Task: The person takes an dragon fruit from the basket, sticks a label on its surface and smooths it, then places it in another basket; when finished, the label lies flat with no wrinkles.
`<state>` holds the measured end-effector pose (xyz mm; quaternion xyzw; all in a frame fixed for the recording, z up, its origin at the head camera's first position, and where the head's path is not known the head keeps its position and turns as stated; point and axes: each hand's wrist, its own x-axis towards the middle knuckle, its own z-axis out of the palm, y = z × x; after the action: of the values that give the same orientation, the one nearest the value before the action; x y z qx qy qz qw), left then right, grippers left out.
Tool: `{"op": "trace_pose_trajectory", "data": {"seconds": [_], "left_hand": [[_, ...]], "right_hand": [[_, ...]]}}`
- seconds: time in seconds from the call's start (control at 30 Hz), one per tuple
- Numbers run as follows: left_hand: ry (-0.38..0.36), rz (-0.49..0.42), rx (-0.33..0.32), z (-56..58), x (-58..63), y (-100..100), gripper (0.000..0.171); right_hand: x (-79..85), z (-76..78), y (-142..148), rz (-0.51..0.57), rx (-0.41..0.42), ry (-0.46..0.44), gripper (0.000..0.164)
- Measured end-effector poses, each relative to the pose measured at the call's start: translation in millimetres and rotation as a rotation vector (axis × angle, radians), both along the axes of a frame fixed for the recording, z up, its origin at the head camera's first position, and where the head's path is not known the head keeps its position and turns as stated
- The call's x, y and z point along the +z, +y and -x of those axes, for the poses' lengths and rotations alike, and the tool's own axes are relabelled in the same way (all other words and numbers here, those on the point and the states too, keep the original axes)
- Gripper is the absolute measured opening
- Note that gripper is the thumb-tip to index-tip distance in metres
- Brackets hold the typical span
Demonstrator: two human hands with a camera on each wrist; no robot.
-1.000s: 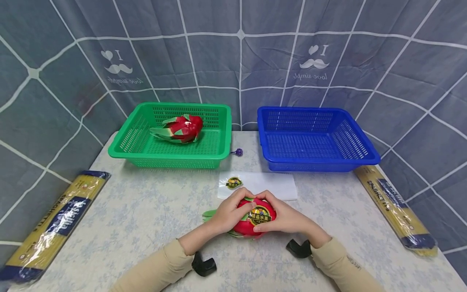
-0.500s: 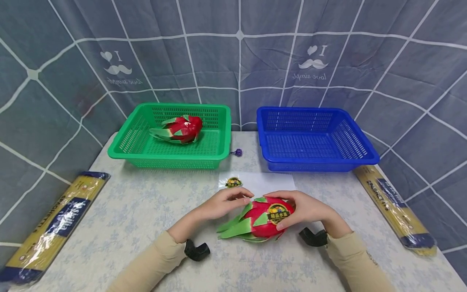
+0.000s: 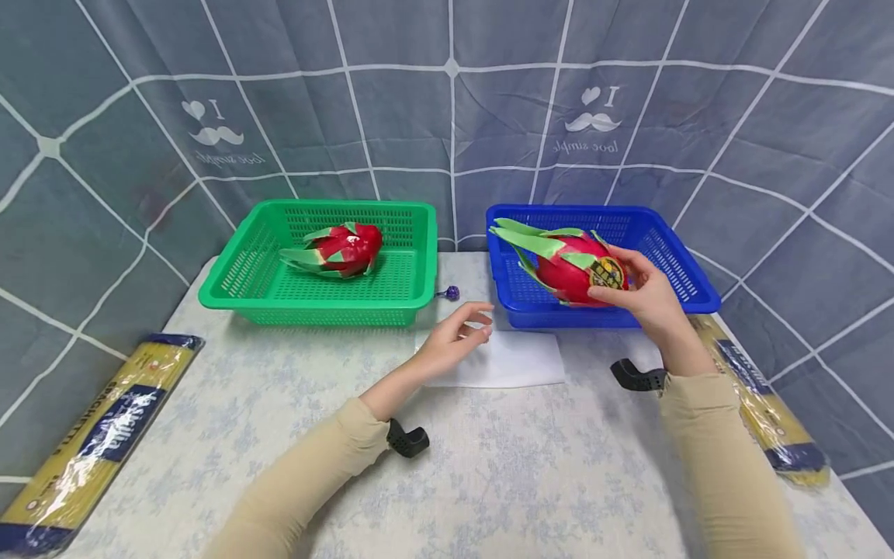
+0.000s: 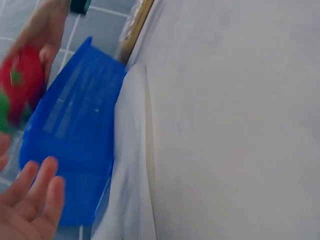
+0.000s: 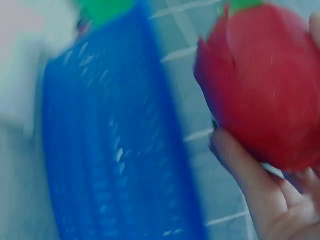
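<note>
Red dragon fruit (image 3: 559, 272) with green leaf tips is up over the blue basket (image 3: 559, 317), leafy end pointing left, dark round sticker (image 3: 608, 273) at the other end. Right hand (image 3: 649, 295) grips it by the stickered end, thumb on the near side, other fingers round the far side. Left hand (image 3: 450, 341) hangs above the white sheet (image 3: 527, 363), fingers loosely spread and slightly bent, just short of the blue basket. Second dragon fruit (image 3: 342, 250) lies on its side in the green basket (image 3: 321, 313), left of the blue one. Small purple lollipop (image 3: 452, 293) sits between baskets on the patterned tabletop (image 3: 517, 473). Spaghetti pack (image 3: 115, 431) at far left, another pack (image 3: 764, 396) at right, partly behind the right sleeve (image 3: 722, 450). Both wrist views blurry
</note>
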<state>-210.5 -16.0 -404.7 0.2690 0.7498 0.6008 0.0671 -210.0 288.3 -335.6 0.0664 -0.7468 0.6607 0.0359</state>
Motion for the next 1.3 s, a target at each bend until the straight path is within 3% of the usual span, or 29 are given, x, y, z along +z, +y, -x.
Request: {"op": "trace_pose_trajectory", "data": {"seconds": [0.07,0.17,0.33,0.5,0.83,0.93,1.03,1.1,1.2,1.3], "left_hand": [[-0.032,-0.035,0.062,5.3,1.5,15.5,0.038],[-0.081,-0.090,0.169,12.4,2.9,34.4,0.035],[-0.068,-0.136,0.331,21.4,1.4,50.6,0.026],[-0.057,-0.137,0.374,24.0,0.1,52.8,0.024],[-0.071,-0.100,0.382,22.4,0.8,51.8,0.025],[-0.078,-0.064,0.349,21.7,3.2,48.9,0.027],[-0.070,0.061,0.277,19.1,9.7,39.1,0.032],[-0.029,0.182,0.221,16.4,18.8,27.1,0.038],[0.072,0.304,0.138,14.7,38.3,3.7,0.041],[0.117,0.273,0.078,18.4,62.4,-22.8,0.037]], "right_hand": [[-1.3,14.0,-2.9,-0.172,-0.122,-0.052,0.070],[-8.1,31.8,-5.9,-0.358,-0.196,-0.086,0.084],[-17.5,51.4,-8.2,-0.569,-0.179,-0.073,0.089],[-18.3,59.7,-10.9,-0.731,-0.110,-0.113,0.087],[-17.7,63.9,-14.0,-0.848,0.010,-0.283,0.091],[-17.5,66.2,-14.1,-0.877,0.066,-0.324,0.096],[-16.4,66.3,-14.8,-0.885,0.115,-0.350,0.101],[-14.5,64.5,-16.9,-0.907,0.107,-0.319,0.099],[-11.0,59.8,-25.5,-0.940,-0.010,-0.169,0.086],[-8.7,53.0,-44.2,-0.936,-0.198,0.069,0.062]]}}
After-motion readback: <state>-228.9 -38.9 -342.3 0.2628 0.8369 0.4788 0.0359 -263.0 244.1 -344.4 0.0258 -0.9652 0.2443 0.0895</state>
